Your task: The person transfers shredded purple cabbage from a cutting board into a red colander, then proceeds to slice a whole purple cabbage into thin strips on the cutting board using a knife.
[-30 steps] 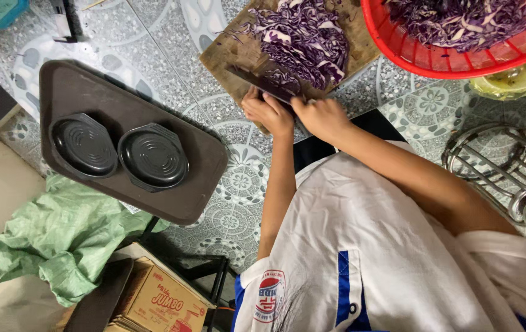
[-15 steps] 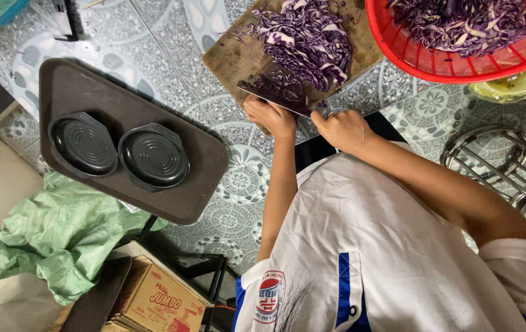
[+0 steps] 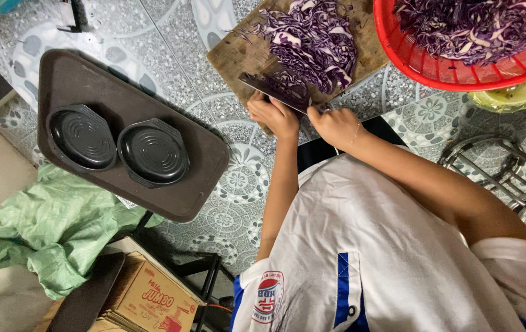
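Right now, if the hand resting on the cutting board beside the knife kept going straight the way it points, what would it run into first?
The left hand points up the wooden cutting board toward the knife blade right in front of its knuckles. It would likely meet the blade first, then the pile of shredded purple cabbage behind it.

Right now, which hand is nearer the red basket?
Right. The right hand, gripping the knife handle, sits below-left of the red basket; the left hand is farther left, beside the blade.
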